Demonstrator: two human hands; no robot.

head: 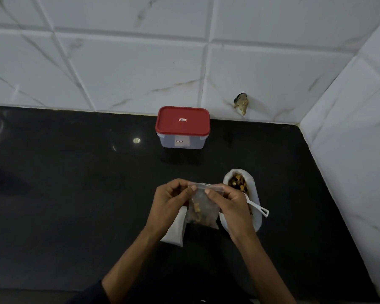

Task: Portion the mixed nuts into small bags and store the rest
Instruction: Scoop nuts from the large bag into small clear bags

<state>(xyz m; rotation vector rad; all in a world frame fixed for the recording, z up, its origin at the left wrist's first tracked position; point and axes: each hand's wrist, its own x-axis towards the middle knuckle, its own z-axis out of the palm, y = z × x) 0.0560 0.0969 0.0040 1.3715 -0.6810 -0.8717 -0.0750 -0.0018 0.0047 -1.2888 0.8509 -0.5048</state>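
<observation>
Sealing a filled small bag above the counter.

Head view: left hand (172, 201) and right hand (229, 204) each pinch an end of the zip strip of the small bag (203, 207), which hangs nuts-down between them, strip running left to right. The open nut bag (253, 189) with its scoop (259, 209) sits just right, nearer the right hand; the red-lidded box (182, 128) stands well behind.

The picture is dim and a little soft. One small glare spot (136, 140) shines on the dark glossy table (75, 194). The wall tiles (130, 62) bend at the edges.
</observation>
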